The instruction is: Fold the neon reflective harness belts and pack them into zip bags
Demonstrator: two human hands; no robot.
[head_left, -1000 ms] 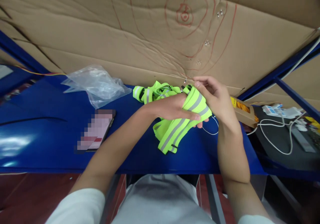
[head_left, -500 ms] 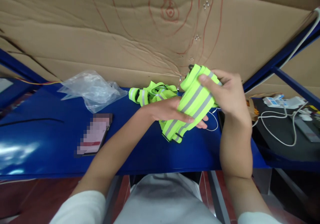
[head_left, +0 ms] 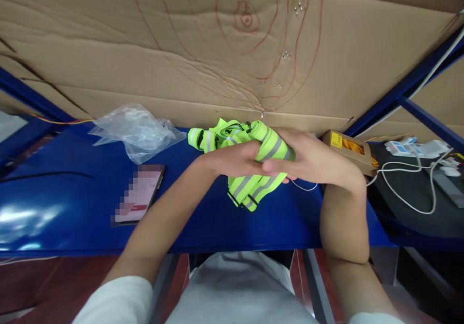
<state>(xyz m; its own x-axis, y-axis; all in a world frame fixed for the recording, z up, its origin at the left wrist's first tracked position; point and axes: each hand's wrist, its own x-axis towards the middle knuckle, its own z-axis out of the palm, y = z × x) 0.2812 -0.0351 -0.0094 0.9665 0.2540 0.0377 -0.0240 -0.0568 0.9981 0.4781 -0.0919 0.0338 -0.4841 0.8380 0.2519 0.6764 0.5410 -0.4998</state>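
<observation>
Neon yellow-green reflective straps (head_left: pixel 272 146) with grey stripes are folded between my two hands, over the table. My left hand (head_left: pixel 237 160) is closed around them from the left, its thumb across the top and part of its fingers underneath. Pressed on the folded band from the right is my right hand (head_left: pixel 308 155), thumb toward the left hand and other fingers mostly hidden behind the fabric. Two strap ends with black fittings hang down toward me. Just behind my left hand lies a loose pile of the same straps (head_left: pixel 209 139).
On the blue table (head_left: pixel 217 222) are a clear plastic bag (head_left: pixel 136 131) and a phone (head_left: pixel 139 193) to the left. A small cardboard box (head_left: pixel 350 150) with orange contents stands to the right, near white cables (head_left: pixel 398 164). A cardboard panel (head_left: pixel 145 63) rises behind.
My right hand has come down and inward from the raised upper end of the straps, folding that end over toward my left hand. The orange-filled box is now more exposed.
</observation>
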